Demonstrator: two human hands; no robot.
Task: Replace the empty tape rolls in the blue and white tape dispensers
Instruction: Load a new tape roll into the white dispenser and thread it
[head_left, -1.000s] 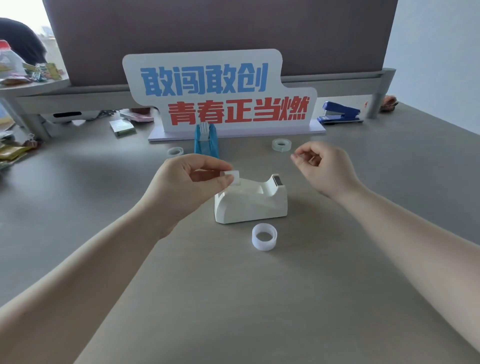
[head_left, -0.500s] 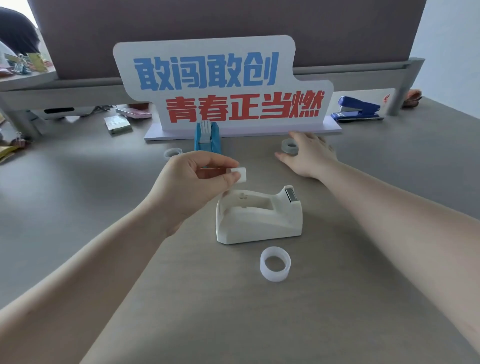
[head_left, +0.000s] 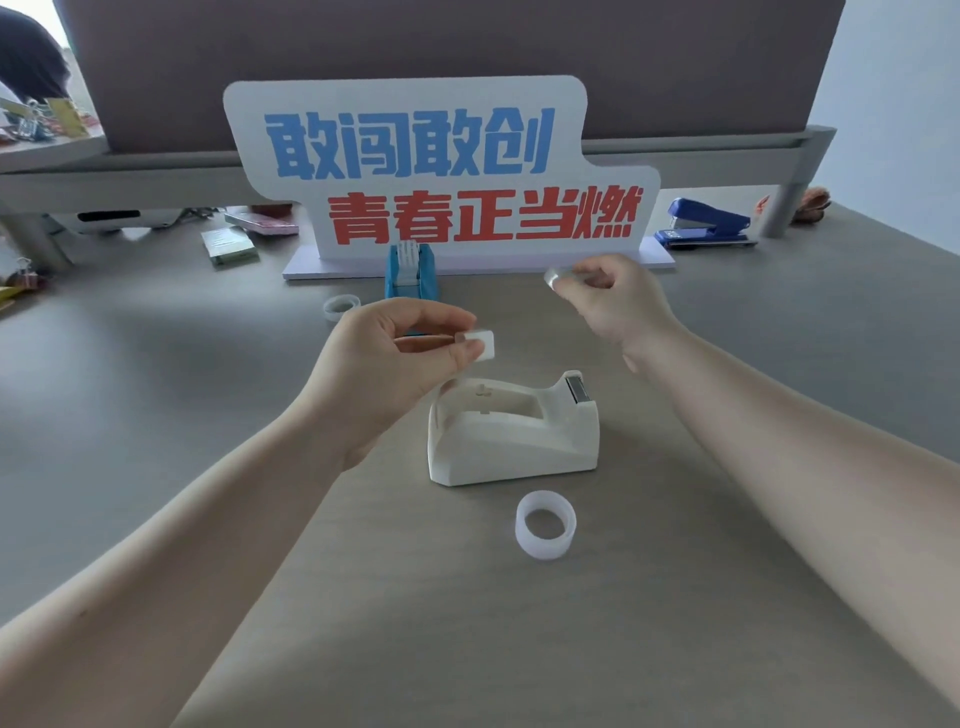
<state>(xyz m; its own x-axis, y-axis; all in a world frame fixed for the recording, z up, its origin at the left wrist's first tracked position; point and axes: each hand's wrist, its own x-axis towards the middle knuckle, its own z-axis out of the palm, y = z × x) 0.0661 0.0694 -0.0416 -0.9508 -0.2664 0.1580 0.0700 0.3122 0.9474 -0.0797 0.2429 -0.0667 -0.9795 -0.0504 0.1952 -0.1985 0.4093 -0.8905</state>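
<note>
White plastic hub (head_left: 480, 346) pinched in left hand (head_left: 387, 371) above white dispenser (head_left: 511, 434), cradle bare, ready for reload. Right hand (head_left: 613, 306) closed on fresh tape roll (head_left: 554, 276), likely to thread onto hub. Empty core (head_left: 545, 525) discarded beside dispenser. Blue dispenser (head_left: 410, 270) behind, untouched.

We were in an office, grey desk (head_left: 156, 415) under our hands, partition screen (head_left: 415, 41) beyond them, blue stapler (head_left: 706, 223) far right of them, notepads (head_left: 234, 247) far left.
</note>
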